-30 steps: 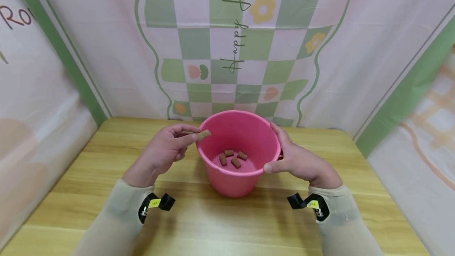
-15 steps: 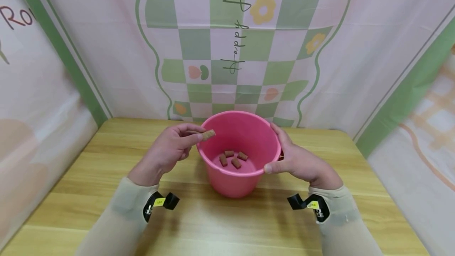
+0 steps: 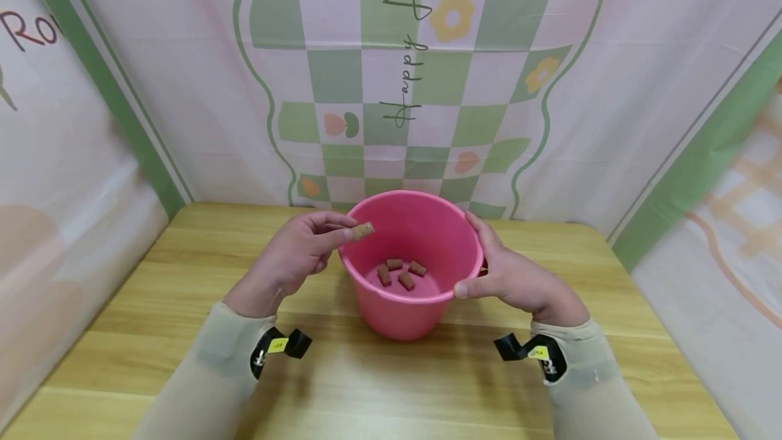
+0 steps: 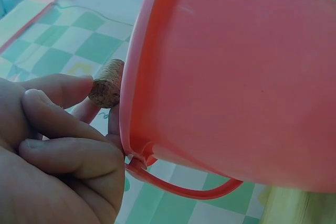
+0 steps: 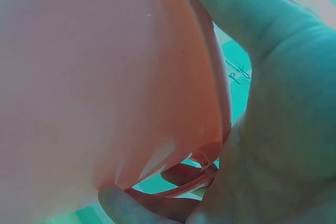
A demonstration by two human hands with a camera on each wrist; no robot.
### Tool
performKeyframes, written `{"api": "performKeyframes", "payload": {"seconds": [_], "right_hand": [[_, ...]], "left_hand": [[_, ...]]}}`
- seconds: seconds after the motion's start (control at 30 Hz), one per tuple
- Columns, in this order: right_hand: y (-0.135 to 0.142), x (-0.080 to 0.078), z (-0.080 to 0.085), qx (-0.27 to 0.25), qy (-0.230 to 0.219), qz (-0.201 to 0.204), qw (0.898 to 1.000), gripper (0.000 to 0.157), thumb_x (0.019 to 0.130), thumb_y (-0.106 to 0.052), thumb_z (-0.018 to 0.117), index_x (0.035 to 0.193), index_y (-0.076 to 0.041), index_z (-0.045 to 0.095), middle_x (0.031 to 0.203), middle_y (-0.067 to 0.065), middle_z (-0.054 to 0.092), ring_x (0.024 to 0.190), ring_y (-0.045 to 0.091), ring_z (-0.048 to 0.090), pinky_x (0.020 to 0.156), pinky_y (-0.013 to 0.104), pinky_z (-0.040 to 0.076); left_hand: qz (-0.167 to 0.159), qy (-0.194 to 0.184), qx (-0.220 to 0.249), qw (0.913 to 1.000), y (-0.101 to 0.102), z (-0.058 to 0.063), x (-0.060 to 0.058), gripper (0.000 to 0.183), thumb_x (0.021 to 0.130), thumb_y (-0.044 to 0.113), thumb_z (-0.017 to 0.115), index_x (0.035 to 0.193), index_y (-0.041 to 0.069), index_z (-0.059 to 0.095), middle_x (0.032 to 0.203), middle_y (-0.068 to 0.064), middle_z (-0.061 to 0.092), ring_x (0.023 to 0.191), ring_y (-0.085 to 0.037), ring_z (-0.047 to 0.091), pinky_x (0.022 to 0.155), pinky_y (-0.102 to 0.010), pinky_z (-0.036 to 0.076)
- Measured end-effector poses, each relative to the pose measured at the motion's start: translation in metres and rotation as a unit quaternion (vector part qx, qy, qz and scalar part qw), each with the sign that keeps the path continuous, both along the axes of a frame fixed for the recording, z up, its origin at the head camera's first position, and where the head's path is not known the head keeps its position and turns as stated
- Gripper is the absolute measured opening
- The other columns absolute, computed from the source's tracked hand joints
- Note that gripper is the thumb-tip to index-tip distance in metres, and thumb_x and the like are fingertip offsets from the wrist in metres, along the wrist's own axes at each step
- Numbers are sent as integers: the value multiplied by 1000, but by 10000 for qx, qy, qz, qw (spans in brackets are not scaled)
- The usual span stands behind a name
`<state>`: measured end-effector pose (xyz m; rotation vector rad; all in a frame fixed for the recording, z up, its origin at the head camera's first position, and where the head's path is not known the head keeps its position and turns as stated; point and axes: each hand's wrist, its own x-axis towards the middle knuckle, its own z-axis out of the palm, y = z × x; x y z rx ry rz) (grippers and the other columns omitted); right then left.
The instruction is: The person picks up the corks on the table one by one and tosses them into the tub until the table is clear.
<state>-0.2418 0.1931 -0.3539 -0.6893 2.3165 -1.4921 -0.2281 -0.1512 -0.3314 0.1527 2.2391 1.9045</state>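
Note:
A pink bucket (image 3: 400, 318) stands on the table, several brown corks (image 3: 406, 280) lying on its bottom. My left hand (image 3: 293, 250) pinches a cork (image 3: 364, 230) between thumb and fingers, over the bucket's left rim. The left wrist view shows that cork (image 4: 107, 84) just beyond the rim, its round end facing the camera. On the opposite side my right hand (image 3: 516, 277) grips the bucket's rim, thumb at the front and fingers round the outside. In the right wrist view, the fingers (image 5: 126, 205) press the bucket's outer wall near the handle (image 5: 189, 187).
The wooden table (image 3: 391, 392) spreads round the bucket. Behind it hangs a cloth (image 3: 391, 73) with green checks and flowers, and more printed cloth closes both sides. Small black wrist mounts (image 3: 281, 345) sit on the sleeves. The bucket's handle (image 4: 194, 190) hangs beneath the rim.
My left hand has moved slightly to the right with the cork, bringing it further over the rim. The right hand and the bucket stay almost still.

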Motion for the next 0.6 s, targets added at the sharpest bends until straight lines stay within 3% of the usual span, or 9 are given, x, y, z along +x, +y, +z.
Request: {"api": "performKeyframes", "payload": {"seconds": [0.4,0.6], "right_hand": [[2,-1,-2,30,18,52,10000,123,77,-23,87,160,-23,-5,157,13,24,130,37,45,102,52,40],[1,-2,-3,-2,29,54,10000,123,77,-23,87,160,-24,-4,157,12,24,130,38,45,102,55,40]], "left_hand": [[49,-64,90,9999,6,-1,-2,34,84,40,80,110,19,75,106,-10,64,58,-18,41,48,-23,34],[81,-15,182,9998,5,-2,-1,27,92,29,74,116,15,72,110,-10,67,59,-18,43,49,-23,35]]}}
